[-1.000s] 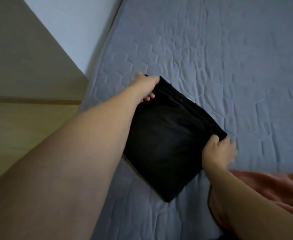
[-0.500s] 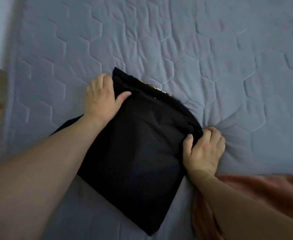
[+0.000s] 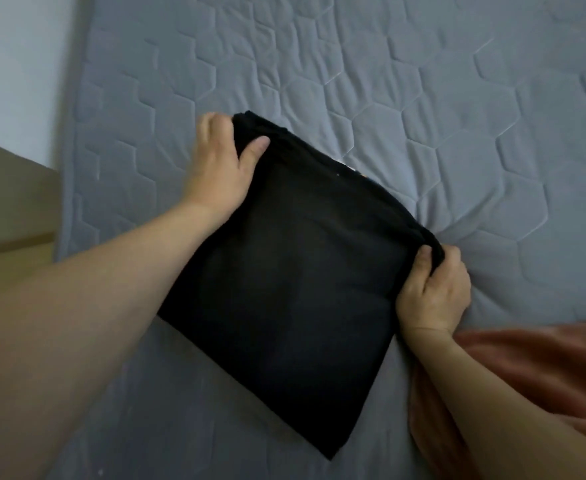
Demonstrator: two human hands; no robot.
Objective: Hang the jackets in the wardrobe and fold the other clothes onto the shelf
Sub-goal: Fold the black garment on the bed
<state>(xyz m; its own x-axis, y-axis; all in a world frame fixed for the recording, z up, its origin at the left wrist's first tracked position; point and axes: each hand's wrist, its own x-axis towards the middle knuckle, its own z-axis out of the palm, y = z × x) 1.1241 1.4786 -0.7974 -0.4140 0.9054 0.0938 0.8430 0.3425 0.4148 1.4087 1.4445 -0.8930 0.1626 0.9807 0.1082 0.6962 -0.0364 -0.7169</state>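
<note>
Black folded garment [image 3: 295, 289] flat on bed [image 3: 423, 98], long axis diagonal; left hand [image 3: 217, 168] and right hand [image 3: 433, 292] each pinch a far corner, ready to lift.

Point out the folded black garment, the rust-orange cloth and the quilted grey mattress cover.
Folded black garment [image 3: 284, 289]: head view, middle of its top face.
Rust-orange cloth [image 3: 540, 368]: head view, its upper folds.
Quilted grey mattress cover [image 3: 457, 116]: head view, bare stitched area.

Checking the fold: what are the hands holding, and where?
Both hold the folded black garment: left hand grips its far left corner, right hand its far right corner.
</note>
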